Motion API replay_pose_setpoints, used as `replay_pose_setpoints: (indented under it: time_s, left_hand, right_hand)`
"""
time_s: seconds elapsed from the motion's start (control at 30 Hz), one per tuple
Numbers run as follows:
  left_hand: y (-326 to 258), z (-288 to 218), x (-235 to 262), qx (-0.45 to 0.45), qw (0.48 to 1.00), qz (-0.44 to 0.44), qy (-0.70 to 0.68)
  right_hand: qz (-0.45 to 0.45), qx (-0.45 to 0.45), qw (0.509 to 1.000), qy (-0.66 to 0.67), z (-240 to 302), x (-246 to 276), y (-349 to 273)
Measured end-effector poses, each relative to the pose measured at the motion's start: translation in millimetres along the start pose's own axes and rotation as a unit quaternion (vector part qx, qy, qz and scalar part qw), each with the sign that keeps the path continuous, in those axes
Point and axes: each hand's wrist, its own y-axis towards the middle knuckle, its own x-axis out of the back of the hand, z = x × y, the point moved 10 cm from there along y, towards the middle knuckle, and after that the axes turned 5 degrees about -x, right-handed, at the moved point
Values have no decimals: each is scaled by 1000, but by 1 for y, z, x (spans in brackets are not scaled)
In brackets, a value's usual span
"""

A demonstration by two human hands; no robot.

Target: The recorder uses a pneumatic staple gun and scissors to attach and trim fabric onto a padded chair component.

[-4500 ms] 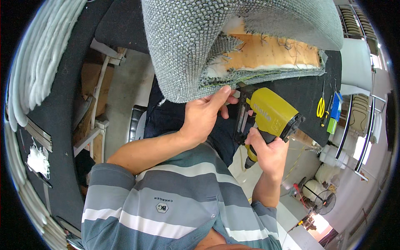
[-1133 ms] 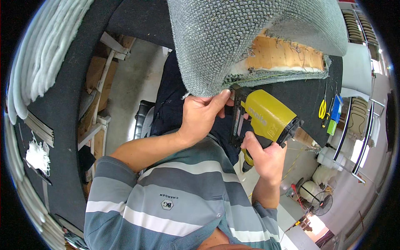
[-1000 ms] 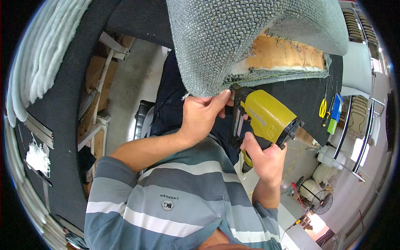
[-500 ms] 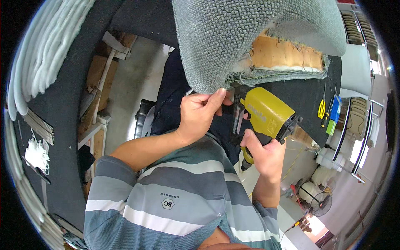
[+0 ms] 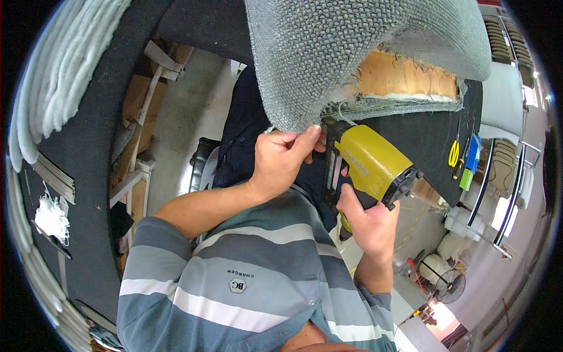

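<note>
We see the grey woven upholstery fabric (image 5: 328, 53) first: it hangs over a seat piece at the top of the view, and its lower edge is drawn down and around the frame, so the cloth lies taut where it meets the bare wooden board (image 5: 404, 76). Along that board the fabric edge is frayed and uneven, with loose threads.

Below it, our left hand (image 5: 281, 161) is closed on the fabric's lower corner, thumb and fingers pinching the cloth and pulling it toward the body; this seems meant to keep the cloth tight at the spot where the tool sits. Our right hand (image 5: 366, 220) is wrapped around the handle of the yellow staple gun (image 5: 369, 167), whose nose points up against the fabric edge just beside the left fingertips. Hand and tool are so close that the pinch and the nose nearly touch.

The black padded worktable (image 5: 88, 146) curves around the left, with white wadding (image 5: 50, 214) lying on it. Yellow scissors (image 5: 454, 154) rest at the right.

The gun's nose tip is hidden behind the left fingers, so we cannot tell whether it touches the cloth. The trigger finger is also out of sight.
</note>
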Motion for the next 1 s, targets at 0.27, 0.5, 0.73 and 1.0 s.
replay_pose_setpoints:
  time_s: [0.27, 0.5, 0.73, 1.0]
  left_hand:
    - [3, -3, 7, -43, 997, 33, 59]
    - [4, -1, 12, -53, 997, 27, 46]
    - [4, -3, 11, -58, 995, 27, 72]
    - [3, -7, 13, -60, 996, 26, 66]
  right_hand:
    - [-28, -61, 991, 115, -7, 5, 5]
    - [-16, -47, 992, 114, -3, 0, 5]
    - [-11, -77, 993, 85, -4, -1, 1]
    - [-20, -44, 992, 119, -1, -1, 1]
